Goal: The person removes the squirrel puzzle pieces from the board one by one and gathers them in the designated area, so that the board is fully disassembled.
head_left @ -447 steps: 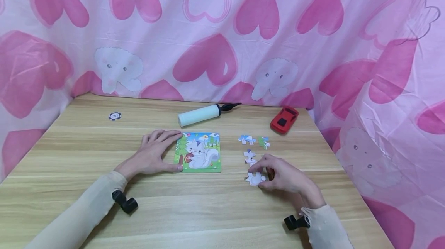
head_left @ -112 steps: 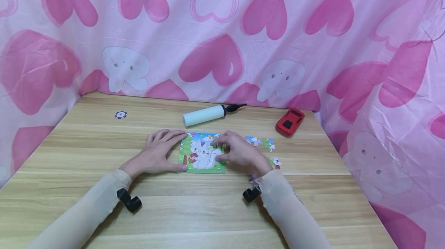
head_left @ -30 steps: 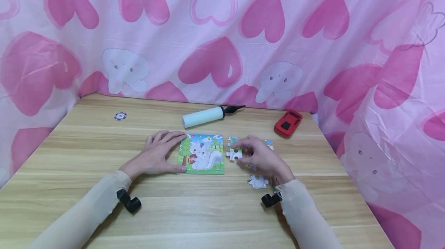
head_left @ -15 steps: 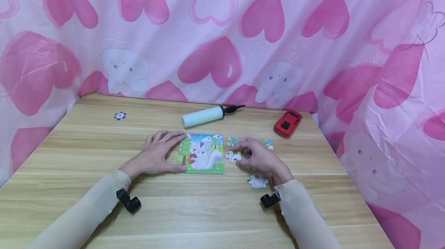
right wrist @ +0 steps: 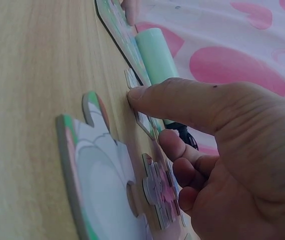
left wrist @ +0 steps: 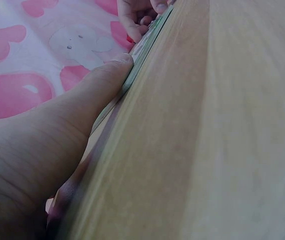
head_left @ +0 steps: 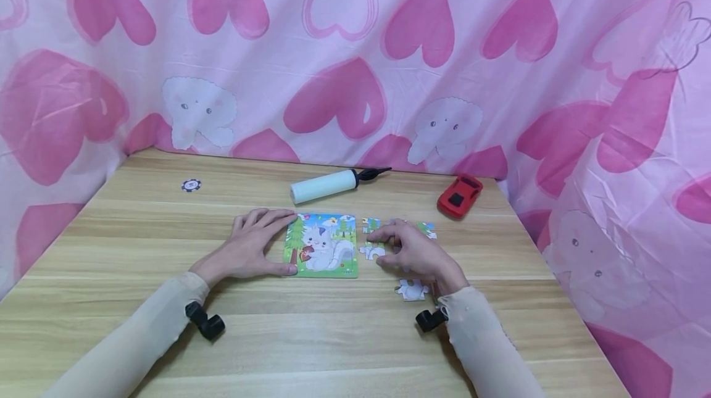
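Observation:
My left hand point(head_left: 250, 247) lies at the left edge of a square squirrel-picture puzzle board point(head_left: 324, 269), index fingertip at the upper corner and straight thumb on the lower one. Just right of the board, my right hand point(head_left: 419, 256) pinches a white-and-green jigsaw piece point(head_left: 371, 253) low over the table; the right wrist view has the thumb at that piece's edge. Another piece point(head_left: 369, 223) lies just beyond it. A mostly white piece point(head_left: 412, 291) sits nearer the front, large in the right wrist view. Several more pieces point(right wrist: 155, 190) are partly hidden under the right hand.
A pale green hand pump point(head_left: 324, 186) with a black nozzle lies behind the board. At the back right is a red toy car point(head_left: 460, 196), and a poker chip point(head_left: 191, 185) lies at the back left. A pink heart-patterned curtain point(head_left: 333, 102) closes off the table's back.
Since 3.7 s ago my right hand has moved off the board to the loose pieces. Over the last second the pinched piece has shifted slightly left and toward the front. My left hand stays put.

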{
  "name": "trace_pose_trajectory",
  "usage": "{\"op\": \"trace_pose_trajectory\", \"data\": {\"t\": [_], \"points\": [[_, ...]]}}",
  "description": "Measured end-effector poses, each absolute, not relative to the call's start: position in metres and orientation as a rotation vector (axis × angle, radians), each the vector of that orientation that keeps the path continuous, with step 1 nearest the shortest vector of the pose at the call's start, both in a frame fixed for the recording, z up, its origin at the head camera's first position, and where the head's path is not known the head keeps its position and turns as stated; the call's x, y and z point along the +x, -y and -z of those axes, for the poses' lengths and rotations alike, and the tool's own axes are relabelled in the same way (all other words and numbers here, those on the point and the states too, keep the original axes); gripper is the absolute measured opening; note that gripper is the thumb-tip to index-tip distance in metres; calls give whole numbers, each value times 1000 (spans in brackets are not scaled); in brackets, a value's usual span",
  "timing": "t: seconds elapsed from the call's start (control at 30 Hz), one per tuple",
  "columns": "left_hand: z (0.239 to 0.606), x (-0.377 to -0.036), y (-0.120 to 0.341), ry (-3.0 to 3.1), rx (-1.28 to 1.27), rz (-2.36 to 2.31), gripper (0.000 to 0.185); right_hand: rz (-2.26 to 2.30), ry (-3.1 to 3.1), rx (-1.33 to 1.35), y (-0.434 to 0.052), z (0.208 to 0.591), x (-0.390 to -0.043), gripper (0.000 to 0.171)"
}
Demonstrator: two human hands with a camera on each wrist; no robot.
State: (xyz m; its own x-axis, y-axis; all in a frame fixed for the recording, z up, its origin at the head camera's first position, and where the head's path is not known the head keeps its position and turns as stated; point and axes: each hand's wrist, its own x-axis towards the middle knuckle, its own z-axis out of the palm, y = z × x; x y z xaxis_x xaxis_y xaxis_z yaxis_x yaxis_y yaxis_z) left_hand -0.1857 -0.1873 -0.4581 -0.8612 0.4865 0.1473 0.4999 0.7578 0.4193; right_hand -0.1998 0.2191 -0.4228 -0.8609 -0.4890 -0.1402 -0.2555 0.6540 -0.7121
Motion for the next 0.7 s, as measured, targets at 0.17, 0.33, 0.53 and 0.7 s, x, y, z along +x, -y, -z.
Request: {"op": "trace_pose_trajectory", "data": {"t": [0.17,0.33,0.53,0.7], "points": [[457,-185,188,2924,-818,709,117,1023,-2556,-582,-217,421,-200,47],[458,-186,188,2928,-816,710,118,1033,-2556,-528,-211,415,-201,54],[459,-186,189,2932,-813,719,120,1102,-2583,-625,-199,410,-207,68],[458,-186,188,2914,-826,710,118,1161,-2590,-704,-187,406,-209,74]]}}
